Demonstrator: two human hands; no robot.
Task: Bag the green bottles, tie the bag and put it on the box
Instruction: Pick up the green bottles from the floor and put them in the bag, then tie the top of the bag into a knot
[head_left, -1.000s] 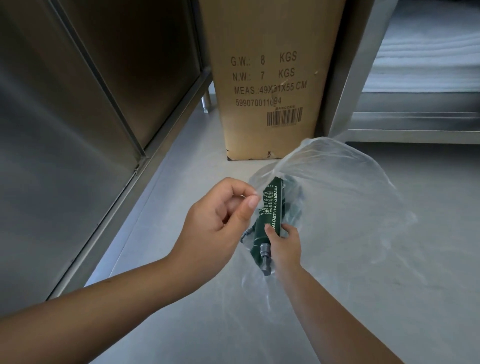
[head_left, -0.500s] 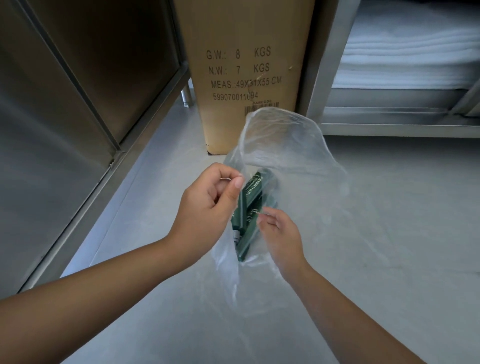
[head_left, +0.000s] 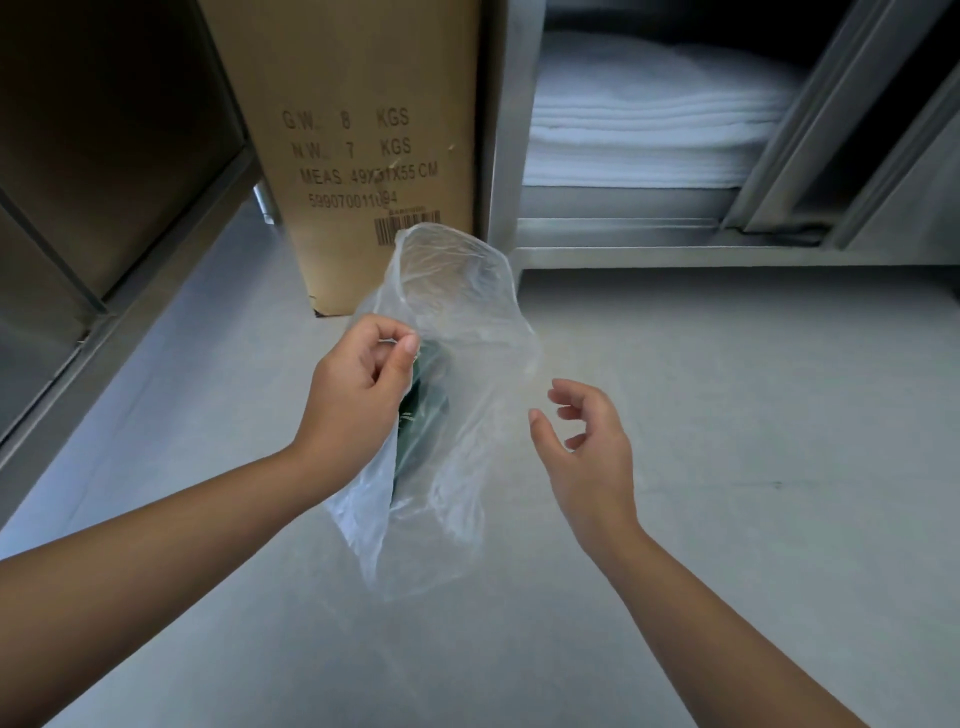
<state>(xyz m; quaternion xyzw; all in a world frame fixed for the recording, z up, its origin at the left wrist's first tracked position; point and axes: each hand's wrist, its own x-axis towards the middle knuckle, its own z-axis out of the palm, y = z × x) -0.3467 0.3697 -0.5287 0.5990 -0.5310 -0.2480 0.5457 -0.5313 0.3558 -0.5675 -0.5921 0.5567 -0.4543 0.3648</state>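
A clear plastic bag hangs in the air in front of me, its mouth standing open at the top. My left hand pinches the bag's left edge near the rim. Dark green bottles lie inside the bag, partly hidden behind my left hand. My right hand hovers to the right of the bag with its fingers apart, holding nothing and just clear of the plastic. The tall brown cardboard box with printed weights stands on the floor behind the bag.
A steel cabinet runs along the left. To the right of the box a steel shelf unit holds folded white towels. Grey floor spreads under my arms.
My right hand let go of the green bottle, which dropped into the bag, and drew out to the right with fingers spread. The bag rose and its mouth narrowed.
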